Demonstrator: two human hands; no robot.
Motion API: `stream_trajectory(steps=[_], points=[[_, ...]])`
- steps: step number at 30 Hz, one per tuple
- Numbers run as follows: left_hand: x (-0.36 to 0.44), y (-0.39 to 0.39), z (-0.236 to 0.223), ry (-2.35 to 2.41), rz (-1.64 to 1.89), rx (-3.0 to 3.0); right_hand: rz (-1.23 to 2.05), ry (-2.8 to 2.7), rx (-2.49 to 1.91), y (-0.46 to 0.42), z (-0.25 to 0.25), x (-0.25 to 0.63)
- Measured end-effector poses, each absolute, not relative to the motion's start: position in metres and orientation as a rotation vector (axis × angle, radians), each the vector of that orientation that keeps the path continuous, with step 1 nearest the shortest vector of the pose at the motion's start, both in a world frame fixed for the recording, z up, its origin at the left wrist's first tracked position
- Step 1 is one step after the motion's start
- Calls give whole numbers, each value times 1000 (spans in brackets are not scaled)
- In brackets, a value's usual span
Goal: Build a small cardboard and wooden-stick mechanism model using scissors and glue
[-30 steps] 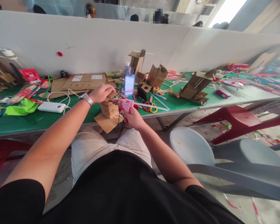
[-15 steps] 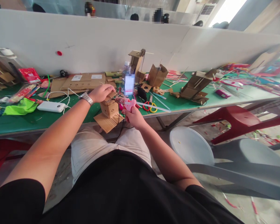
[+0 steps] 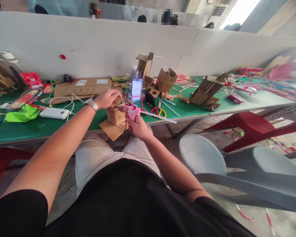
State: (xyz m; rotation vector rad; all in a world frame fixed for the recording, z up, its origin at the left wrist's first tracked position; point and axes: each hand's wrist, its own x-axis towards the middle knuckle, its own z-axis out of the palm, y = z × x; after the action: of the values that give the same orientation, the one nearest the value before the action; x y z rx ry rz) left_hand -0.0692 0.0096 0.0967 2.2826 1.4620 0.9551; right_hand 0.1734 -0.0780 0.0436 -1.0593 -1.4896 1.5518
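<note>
A small cardboard box [image 3: 116,116] stands on a flat cardboard piece [image 3: 113,129] that juts past the table's front edge. My left hand [image 3: 109,98] lies over the box's top with its fingers closed at the upper edge; the fingertips are partly hidden. In my right hand [image 3: 139,126] is a pink hot glue gun [image 3: 133,113], its nozzle pointing left at the upper part of the box. A long clear glue stick [image 3: 160,116] sticks out of the gun's back, slanting down to the right. The gun's dark cord hangs below.
Behind my hands stand a water bottle [image 3: 133,74] and a lit phone [image 3: 137,89]. Scissors [image 3: 162,113] lie to the right, with cardboard models [image 3: 207,90] beyond. A white power bank [image 3: 54,113] is on the left. Stools [image 3: 202,153] stand at the right.
The glue gun pulled back slightly to the right and up, then came back left and lower against the box. Its glue stick now tilts more steeply. My left hand stayed put.
</note>
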Motion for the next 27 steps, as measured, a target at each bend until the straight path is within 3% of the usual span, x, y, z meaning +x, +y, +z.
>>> stream_trajectory(steps=[8, 27], points=[[-70, 10, 96, 1449, 952, 2293, 1390, -1472, -1098, -63, 41, 184], [-70, 9, 97, 1485, 930, 2295, 1346, -1539, -1108, -64, 45, 181]])
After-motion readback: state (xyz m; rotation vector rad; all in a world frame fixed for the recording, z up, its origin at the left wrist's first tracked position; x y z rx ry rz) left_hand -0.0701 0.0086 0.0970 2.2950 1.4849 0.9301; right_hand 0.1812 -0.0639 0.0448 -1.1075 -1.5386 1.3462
